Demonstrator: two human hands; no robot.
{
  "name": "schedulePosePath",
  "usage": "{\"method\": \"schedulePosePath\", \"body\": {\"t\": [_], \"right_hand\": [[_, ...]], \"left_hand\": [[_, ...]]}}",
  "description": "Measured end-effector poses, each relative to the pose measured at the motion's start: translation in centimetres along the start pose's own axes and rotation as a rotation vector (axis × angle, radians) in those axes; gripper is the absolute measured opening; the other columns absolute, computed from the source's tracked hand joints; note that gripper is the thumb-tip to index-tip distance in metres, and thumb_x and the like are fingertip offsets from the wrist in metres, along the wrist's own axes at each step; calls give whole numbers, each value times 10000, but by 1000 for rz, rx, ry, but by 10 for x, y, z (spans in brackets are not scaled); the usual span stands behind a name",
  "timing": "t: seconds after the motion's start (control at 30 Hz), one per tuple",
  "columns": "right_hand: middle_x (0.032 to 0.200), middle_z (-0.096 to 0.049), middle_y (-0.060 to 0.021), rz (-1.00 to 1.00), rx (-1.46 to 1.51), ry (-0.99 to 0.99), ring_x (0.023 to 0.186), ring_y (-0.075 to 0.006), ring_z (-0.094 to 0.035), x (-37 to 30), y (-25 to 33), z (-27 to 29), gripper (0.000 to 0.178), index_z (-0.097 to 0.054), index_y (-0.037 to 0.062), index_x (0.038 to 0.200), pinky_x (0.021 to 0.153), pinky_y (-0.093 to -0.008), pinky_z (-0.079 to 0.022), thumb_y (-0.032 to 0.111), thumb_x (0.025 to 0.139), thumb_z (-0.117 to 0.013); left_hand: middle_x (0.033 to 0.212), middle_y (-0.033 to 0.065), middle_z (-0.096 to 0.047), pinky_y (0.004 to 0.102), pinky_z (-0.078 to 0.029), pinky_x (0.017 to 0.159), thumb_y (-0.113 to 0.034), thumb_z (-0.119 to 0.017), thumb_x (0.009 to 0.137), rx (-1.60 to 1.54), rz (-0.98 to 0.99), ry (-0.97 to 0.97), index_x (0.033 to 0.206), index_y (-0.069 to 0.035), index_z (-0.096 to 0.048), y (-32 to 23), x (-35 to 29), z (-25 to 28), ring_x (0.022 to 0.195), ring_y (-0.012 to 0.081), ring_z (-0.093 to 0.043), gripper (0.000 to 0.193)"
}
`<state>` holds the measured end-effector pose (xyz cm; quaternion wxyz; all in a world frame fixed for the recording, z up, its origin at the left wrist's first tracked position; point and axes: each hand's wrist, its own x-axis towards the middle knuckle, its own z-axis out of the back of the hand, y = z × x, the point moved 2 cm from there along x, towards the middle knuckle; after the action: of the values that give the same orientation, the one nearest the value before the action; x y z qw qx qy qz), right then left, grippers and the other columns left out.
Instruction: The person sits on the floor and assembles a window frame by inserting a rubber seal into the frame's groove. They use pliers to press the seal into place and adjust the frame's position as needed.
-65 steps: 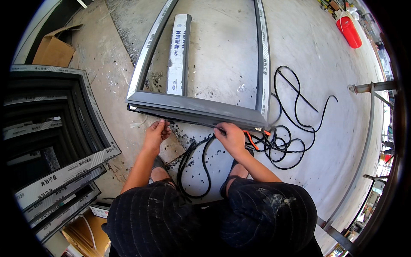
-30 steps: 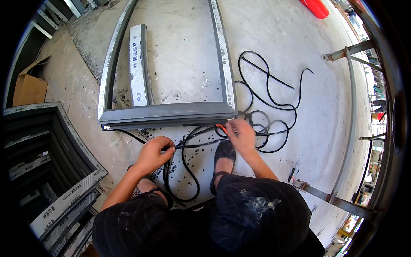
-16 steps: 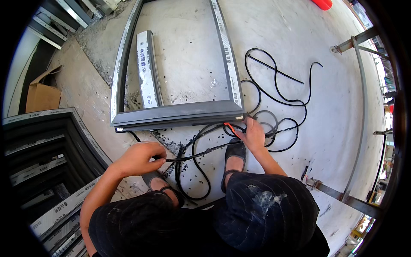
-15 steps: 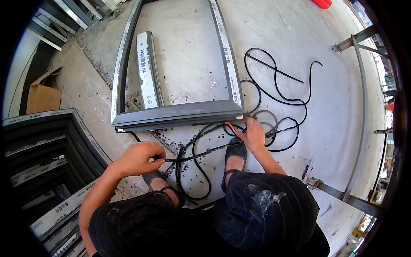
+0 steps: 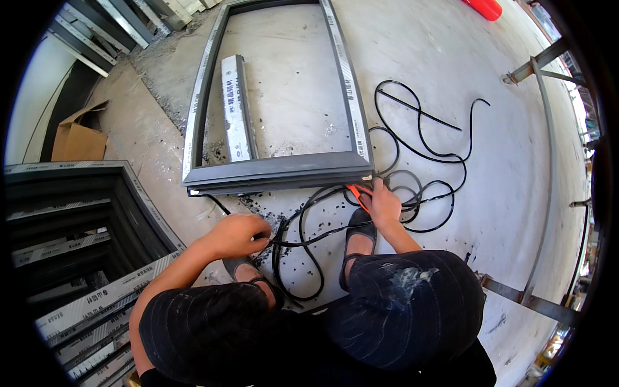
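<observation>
My left hand (image 5: 240, 235) is closed around a thin black rubber strip (image 5: 303, 244). The strip runs from its fingers toward the right, in front of my right shoe. My right hand (image 5: 385, 205) grips a tool with red handles (image 5: 358, 192) by the near right corner of a dark grey window frame (image 5: 277, 169). Part of the tool is hidden by the fingers, and its exact kind is unclear. The frame lies on the floor, wrapped along its sides in printed white film. Loops of the strip lie beneath the corner and between my feet.
More black strip (image 5: 425, 153) lies coiled on the floor at right. A short profile piece (image 5: 235, 106) lies inside the frame. Stacked frames (image 5: 122, 290) stand at left near a cardboard box (image 5: 78, 142). A metal stand (image 5: 535, 302) is at right, a red cylinder (image 5: 485, 8) far right.
My left hand has moved right, closer to my right hand, with the strip. The red handles show more beside my right hand. The whole view has shifted slightly.
</observation>
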<state>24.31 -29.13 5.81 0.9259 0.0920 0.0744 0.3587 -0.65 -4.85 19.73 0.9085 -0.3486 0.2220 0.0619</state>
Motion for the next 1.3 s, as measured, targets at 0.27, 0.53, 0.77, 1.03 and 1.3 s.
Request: {"method": "schedulePosePath", "body": {"t": [0.27, 0.53, 0.77, 1.03, 1.3], "right_hand": [[642, -554, -67, 585, -47, 103, 625, -286, -609, -21, -19, 63, 162, -578, 118, 860, 555, -413, -463, 229, 796, -676], [828, -609, -99, 514, 83, 257, 832, -301, -613, -29, -1, 30, 236, -643, 97, 978, 709, -420, -497, 243, 800, -698], [1057, -605, -134, 446, -7, 448, 1062, -294, -569, -41, 57, 3, 614, -551, 48, 1238, 818, -426, -459, 394, 767, -741], [1103, -608, -161, 334, -90, 705, 1079, -341, -577, -25, 55, 0, 864, -434, 53, 1399, 884, -451, -486, 323, 656, -784], [987, -619, -70, -62, 1163, 801, 960, -184, -610, 9, 48, 92, 494, -566, -6, 1249, 822, -296, -501, 74, 767, -639]], "left_hand": [[894, 139, -655, 441, -499, 777, -256, -591, 817, -27, 13, -14, 902, -68, -657, 0, -6, 0, 881, 344, -627, 217], [872, 144, -648, 455, -495, 766, -244, -584, 813, -2, 22, 0, 873, -68, -648, 0, -7, -1, 867, 351, -626, 196], [877, 121, -637, 425, -482, 769, -227, -601, 815, -17, 45, -13, 874, -68, -645, 5, -9, -5, 873, 329, -612, 175], [855, 136, -656, 453, -502, 749, -254, -582, 817, -25, 96, -115, 857, -66, -653, 1, -7, 3, 859, 346, -634, 205], [827, 148, -635, 386, -496, 705, -188, -646, 821, -189, 265, -486, 872, -12, -635, 14, 1, 6, 796, 315, -629, 183]]}}
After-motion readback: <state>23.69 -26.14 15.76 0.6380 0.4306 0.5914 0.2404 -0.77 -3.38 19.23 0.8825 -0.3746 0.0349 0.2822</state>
